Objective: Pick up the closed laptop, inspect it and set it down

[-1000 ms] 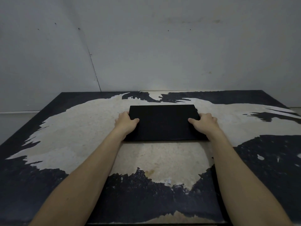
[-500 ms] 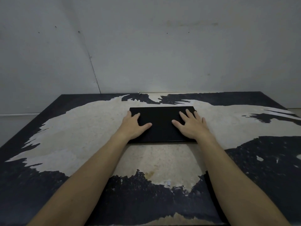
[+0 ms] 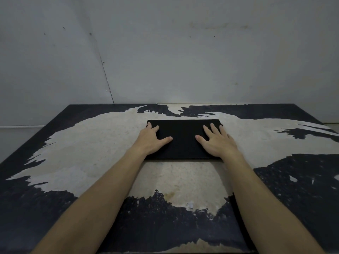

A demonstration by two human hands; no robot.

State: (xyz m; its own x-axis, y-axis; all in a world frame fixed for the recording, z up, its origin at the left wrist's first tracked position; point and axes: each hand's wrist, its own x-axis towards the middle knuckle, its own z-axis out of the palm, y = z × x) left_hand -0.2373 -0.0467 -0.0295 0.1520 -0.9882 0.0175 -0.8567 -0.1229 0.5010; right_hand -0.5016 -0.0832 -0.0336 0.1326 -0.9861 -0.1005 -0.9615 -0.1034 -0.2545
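Our left hand (image 3: 150, 139) and right hand (image 3: 217, 142) lie flat, fingers spread, gripping nothing, atop closed laptop (image 3: 183, 138) beneath palms, steadying it on worn table (image 3: 91, 143).

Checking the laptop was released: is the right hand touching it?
Touching. Head view shows the right hand lying flat on the laptop lid, fingers spread.

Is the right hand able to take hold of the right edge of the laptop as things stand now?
Probably yes. The right hand lies flat and open on the lid of the closed laptop, with its fingers near the right edge. The worn table beside that edge looks bare, so nothing seems to block it.
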